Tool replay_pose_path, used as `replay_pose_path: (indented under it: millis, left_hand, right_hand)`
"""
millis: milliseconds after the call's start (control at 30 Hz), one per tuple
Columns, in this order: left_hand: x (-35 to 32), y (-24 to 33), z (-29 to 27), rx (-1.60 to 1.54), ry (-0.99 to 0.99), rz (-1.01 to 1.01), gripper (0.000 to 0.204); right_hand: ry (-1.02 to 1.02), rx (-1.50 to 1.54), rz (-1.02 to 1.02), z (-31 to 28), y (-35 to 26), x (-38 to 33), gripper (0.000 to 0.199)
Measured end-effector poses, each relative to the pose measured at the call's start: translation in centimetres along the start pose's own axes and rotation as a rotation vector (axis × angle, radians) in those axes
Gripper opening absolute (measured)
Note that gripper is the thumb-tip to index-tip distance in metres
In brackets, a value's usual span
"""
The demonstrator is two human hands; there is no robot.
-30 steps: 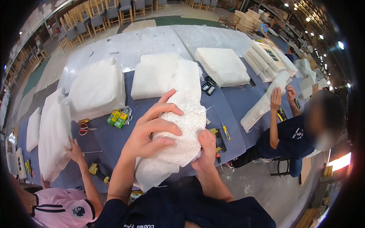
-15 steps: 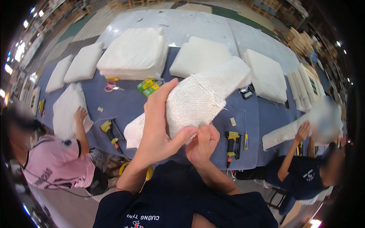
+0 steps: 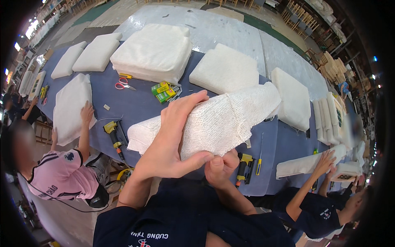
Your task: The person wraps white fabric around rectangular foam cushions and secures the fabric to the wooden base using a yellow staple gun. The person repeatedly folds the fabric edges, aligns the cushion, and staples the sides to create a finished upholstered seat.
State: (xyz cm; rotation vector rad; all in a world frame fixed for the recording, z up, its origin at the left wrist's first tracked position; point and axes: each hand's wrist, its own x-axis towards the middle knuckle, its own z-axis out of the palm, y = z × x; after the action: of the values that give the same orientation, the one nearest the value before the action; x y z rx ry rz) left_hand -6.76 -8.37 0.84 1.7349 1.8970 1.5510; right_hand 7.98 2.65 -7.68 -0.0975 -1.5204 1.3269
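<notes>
Both hands grip one white mesh-covered cushion [image 3: 222, 119], held up above the blue desk [image 3: 135, 103]. Left hand [image 3: 170, 142] wraps its near end, fingers over top, thumb beneath. Right hand [image 3: 220, 164] pinches the lower edge at 6 o'clock. Cushion's far end points to 2 o'clock, unsupported. Risk: the loose mesh could slide or bunch under my left palm. A yellow staple gun [image 3: 243, 164] lies at 4 o'clock, close enough for the sagging end to catch it.

Six white cushions [image 3: 154, 51] on the table (perhaps more far-left), one red scissors [image 3: 122, 85].
</notes>
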Motion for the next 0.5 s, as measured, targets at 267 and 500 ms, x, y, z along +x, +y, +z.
replay_pose_path:
  millis: [267, 500]
  left_hand:
    - [1.1, -0.1, 0.4, 0.072, 0.089, 0.0, 0.103]
    - [2.9, 0.0, 2.2, 0.188, 0.229, 0.023, 0.095]
  right_hand:
    - [-0.014, -0.015, -0.015, 0.5, 0.7, 0.7, 0.035]
    - [-0.29, -0.245, 0.076, -4.1, 0.6, 3.9, 0.019]
